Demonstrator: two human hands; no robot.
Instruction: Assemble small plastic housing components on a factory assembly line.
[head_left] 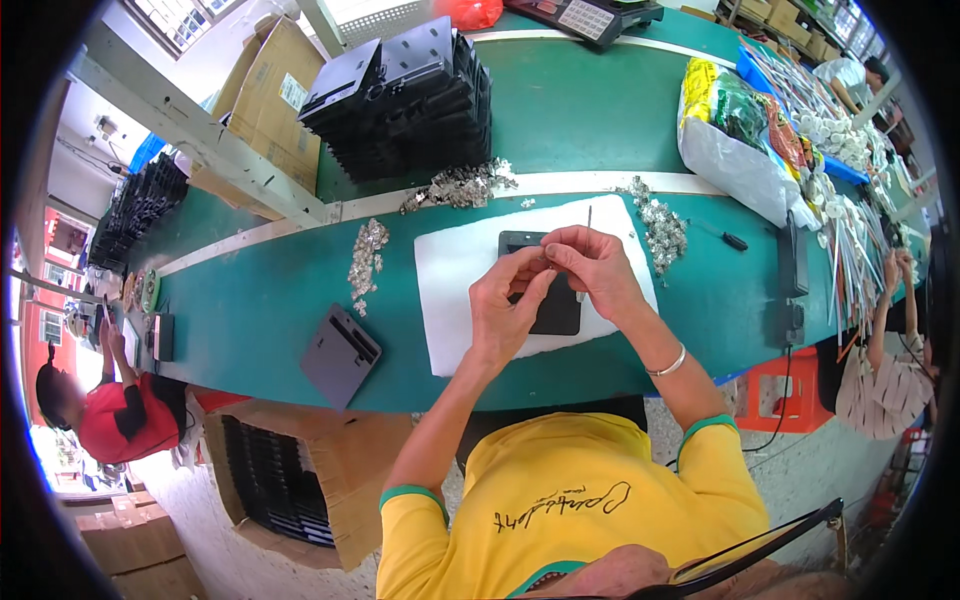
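Both hands meet over a dark rectangular plastic panel (560, 320) lying on a white sheet (445, 285). My left hand (506, 302) is closed in a pinch, its thumb and finger close to the right hand's fingertips. My right hand (596, 268), with a silver bangle at the wrist, also pinches there. What the fingertips hold is too small to make out. A thin rod (589, 213) sticks up past the right hand; its lower part is hidden. Small silvery metal pieces lie in heaps (660, 228) right of the sheet, behind it (460, 187) and to its left (367, 262).
A grey panel (338, 352) rests near the table's front edge. Black panels (400, 115) are stacked at the back left. A plastic bag (735, 150) and a bundle of thin rods (850, 270) are at right. An open carton (330, 470) stands below. Co-workers sit on both sides.
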